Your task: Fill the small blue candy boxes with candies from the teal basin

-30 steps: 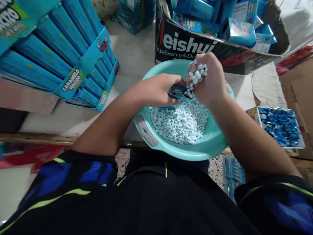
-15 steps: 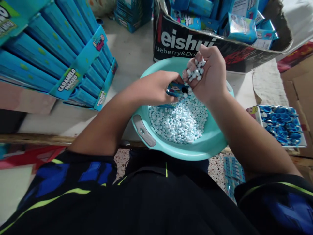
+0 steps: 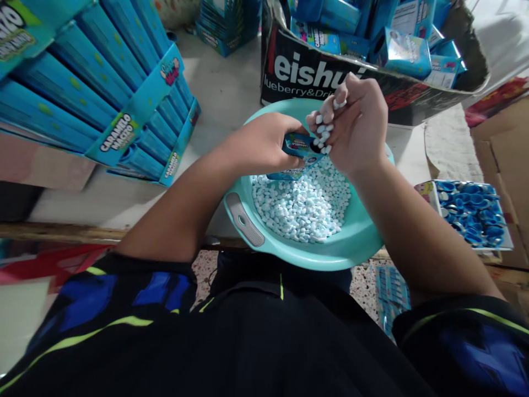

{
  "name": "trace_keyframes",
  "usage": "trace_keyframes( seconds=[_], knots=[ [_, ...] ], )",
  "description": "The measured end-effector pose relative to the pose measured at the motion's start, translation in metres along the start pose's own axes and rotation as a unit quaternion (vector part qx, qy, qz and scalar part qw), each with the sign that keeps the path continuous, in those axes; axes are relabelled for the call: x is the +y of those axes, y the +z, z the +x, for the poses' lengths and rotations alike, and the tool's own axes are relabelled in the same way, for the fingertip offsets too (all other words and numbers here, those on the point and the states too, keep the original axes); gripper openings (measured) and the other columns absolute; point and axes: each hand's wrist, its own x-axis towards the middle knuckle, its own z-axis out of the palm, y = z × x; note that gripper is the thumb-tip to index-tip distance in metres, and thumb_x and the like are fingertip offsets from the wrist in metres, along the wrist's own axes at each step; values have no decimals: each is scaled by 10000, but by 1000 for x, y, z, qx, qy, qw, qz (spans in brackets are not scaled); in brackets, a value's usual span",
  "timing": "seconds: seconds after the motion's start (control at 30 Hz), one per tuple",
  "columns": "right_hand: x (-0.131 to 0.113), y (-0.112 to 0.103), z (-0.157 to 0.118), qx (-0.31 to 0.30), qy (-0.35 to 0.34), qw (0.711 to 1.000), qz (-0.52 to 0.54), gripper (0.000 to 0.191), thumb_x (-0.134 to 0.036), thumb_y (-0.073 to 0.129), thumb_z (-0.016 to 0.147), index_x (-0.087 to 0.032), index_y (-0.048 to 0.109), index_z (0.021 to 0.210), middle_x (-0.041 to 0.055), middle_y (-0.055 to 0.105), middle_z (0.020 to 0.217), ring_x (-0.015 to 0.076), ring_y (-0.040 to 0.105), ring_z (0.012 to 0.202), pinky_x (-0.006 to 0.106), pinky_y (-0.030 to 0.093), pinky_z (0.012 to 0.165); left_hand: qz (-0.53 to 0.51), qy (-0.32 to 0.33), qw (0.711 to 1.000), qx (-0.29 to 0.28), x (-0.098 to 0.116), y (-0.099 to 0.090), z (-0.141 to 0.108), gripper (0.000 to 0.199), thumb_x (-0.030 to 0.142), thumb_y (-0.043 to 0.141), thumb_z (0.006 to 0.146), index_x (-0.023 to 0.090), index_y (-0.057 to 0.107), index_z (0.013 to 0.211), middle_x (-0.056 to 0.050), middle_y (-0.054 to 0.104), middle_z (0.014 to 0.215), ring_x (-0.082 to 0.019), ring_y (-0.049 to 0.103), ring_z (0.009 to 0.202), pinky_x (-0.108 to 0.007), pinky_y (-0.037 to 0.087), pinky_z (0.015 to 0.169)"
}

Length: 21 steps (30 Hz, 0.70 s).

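My left hand [image 3: 278,142] is closed around a small blue candy box [image 3: 298,144] with printed lettering, held on its side over the turquoise basin [image 3: 289,255]. White and pale blue candies [image 3: 303,212] are heaped in the basin. My right hand [image 3: 357,124] is cupped with curled fingers right beside the box's open end. Several candies [image 3: 324,132] lie in its palm and along the fingers, some at the mouth of the box. Under the left hand another blue surface shows, perhaps a second box; its shape is mostly hidden.
A black carton [image 3: 314,71] full of blue boxes stands behind the basin. On the left are display trays [image 3: 124,129] packed with blue boxes. A small tray of blue caps [image 3: 475,212] sits at right. The table's wooden edge [image 3: 82,231] runs along the front.
The right hand has tipped toward the box, and the candies in its palm have slid down to the box's opening. Fewer candies show in the palm. The left hand has barely moved.
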Motion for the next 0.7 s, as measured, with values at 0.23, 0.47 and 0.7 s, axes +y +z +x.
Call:
trace_keyframes(
  seconds=[0.23, 0.47, 0.7],
  knots=[
    [-2, -2, 1, 12, 11, 999, -37, 622, -862, 641, 770, -290, 411, 692, 40, 608, 754, 259, 629, 787, 434, 589, 659, -3, -10, 999, 30, -1, 2, 0, 416, 338, 788, 753, 212, 790, 1150, -51, 800, 1108, -299, 733, 1055, -378, 529, 931],
    [-3, 0, -1, 13, 6, 999, -30, 599, -839, 654, 785, -295, 425, 689, 37, 538, 692, 268, 626, 782, 430, 577, 653, -21, -5, 998, 56, -3, 3, 0, 435, 326, 797, 752, 196, 788, 1167, -72, 796, 1095, -294, 736, 1044, -373, 536, 901],
    [-6, 1, -4, -13, -24, 999, -34, 615, -827, 614, 829, -278, 375, 688, 24, 489, 714, 241, 633, 810, 407, 586, 749, -27, 2, 997, 69, -4, 4, 0, 423, 314, 778, 759, 210, 774, 1169, -63, 789, 1138, -288, 718, 1095, -369, 542, 946]
  ],
)
